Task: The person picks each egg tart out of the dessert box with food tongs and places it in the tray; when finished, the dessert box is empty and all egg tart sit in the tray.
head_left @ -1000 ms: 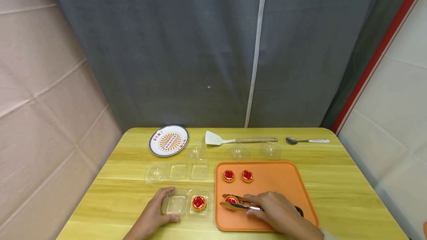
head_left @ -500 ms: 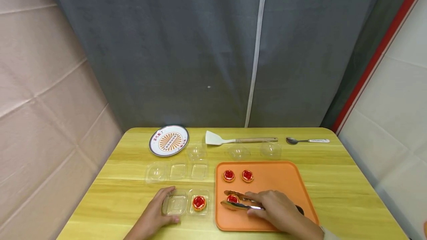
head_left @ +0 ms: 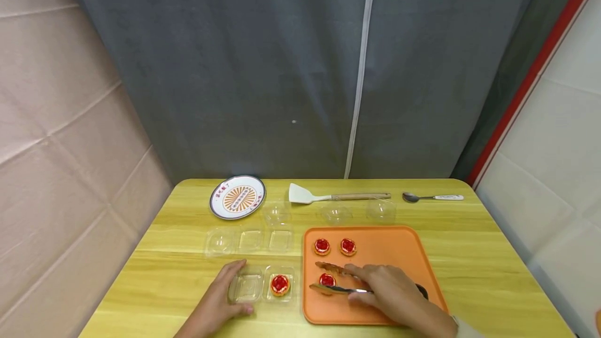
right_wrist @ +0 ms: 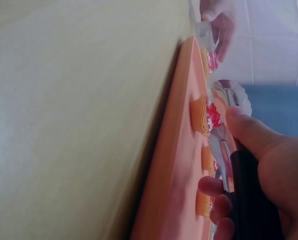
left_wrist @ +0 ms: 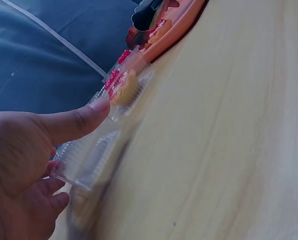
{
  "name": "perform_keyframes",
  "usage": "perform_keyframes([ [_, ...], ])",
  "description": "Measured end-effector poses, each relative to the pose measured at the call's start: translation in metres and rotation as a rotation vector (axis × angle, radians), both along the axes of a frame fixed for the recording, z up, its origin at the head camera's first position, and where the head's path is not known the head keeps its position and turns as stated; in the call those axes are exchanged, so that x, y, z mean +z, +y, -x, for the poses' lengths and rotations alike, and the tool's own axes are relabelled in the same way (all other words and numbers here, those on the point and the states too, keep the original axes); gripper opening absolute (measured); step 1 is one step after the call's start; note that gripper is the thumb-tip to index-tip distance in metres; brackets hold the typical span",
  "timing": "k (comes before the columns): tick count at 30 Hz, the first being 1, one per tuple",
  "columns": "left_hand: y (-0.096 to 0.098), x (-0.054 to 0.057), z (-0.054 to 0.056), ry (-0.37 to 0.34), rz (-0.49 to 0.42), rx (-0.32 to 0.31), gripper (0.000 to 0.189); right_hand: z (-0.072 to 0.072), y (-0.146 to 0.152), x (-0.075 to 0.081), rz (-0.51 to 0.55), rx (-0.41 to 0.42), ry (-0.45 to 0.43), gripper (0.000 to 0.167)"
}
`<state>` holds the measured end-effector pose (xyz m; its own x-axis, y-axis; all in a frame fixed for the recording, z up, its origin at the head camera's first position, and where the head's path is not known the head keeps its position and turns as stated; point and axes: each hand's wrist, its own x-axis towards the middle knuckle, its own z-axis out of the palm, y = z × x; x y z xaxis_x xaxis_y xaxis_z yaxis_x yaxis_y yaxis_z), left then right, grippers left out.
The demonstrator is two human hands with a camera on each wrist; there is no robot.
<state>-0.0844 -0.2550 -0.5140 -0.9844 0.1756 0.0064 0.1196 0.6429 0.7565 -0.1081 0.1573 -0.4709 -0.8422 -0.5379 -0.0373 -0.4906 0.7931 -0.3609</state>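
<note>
My right hand [head_left: 387, 291] grips a pair of metal tongs [head_left: 345, 291] with black handles, low over the orange tray [head_left: 375, 317]. The tong arms stand spread on either side of a small tart [head_left: 327, 279] with a red topping. In the right wrist view, a tart [right_wrist: 200, 116] sits on the tray beside the tong heads. My left hand [head_left: 218, 296] holds a clear plastic box [head_left: 248, 287] between thumb and fingers; nothing lies inside it. Adjoining it on the right is a clear compartment [head_left: 290, 274] with another red-topped tart [head_left: 280, 285] in it.
Two more tarts, one left [head_left: 322, 246] and one right [head_left: 348, 246], sit at the tray's back. Behind lie clear domed lids [head_left: 335, 215] and clear boxes [head_left: 251, 239], a patterned plate [head_left: 239, 197], a white spatula [head_left: 300, 194] and a spoon [head_left: 410, 197]. A grey curtain hangs behind the table.
The tong arms have spread wider apart around the tart, the far arm shifting away from me. The tart sits very slightly farther back. My left hand has stayed in place on the box.
</note>
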Motion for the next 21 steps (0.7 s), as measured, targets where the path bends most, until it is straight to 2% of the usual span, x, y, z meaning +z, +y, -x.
perform_keyframes([
  [6, 0.005, 0.009, -0.002, 0.048, 0.045, 0.008, 0.108, -0.001, -0.004, 0.001, -0.012, 0.012, 0.076, 0.066],
  [10, 0.009, 0.016, -0.002, 0.061, 0.061, -0.022, 0.104, 0.0, -0.009, 0.003, -0.018, 0.032, 0.126, 0.065],
  [16, 0.02, 0.024, 0.0, 0.108, 0.071, -0.126, 0.092, 0.005, -0.022, 0.005, -0.027, 0.081, 0.196, 0.066],
  [21, 0.029, 0.02, 0.006, 0.103, 0.08, -0.207, 0.093, 0.007, -0.038, 0.008, -0.037, 0.132, 0.245, 0.067],
])
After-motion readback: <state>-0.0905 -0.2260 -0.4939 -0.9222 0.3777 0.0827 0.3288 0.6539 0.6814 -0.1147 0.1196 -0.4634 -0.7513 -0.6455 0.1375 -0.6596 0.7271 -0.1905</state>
